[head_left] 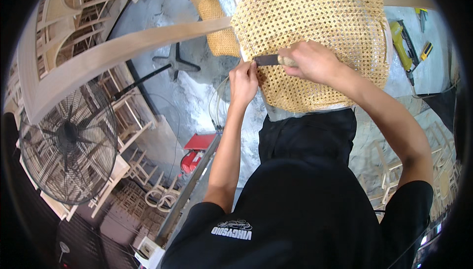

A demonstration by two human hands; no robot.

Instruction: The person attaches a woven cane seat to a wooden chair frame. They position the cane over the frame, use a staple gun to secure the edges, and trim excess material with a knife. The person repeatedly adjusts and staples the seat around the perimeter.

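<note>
Beyond my right fingers, a yellow-green tool [403, 47] and a small yellow cutter [426, 50] lie side by side. A curved wooden bar [128, 42] sweeps off to the left of my left fingers, with a black fan [69, 131] beyond it and a red machine [194, 155] lower down on that side. Under my right fingers spreads the woven cane panel [315, 22]; a loose cane piece [224, 39] sits up and left of them.

My right hand [313, 62] is closed round the wooden handle of a flat-bladed tool [268, 60] — its blade points left, toward my other fingers. My left hand [244, 82] rises from below, fingers curled close together at the panel's left edge, just beside the blade tip.

Whether those left fingers pinch the edge, I cannot tell — they hide it. My right fist covers part of the handle.
</note>
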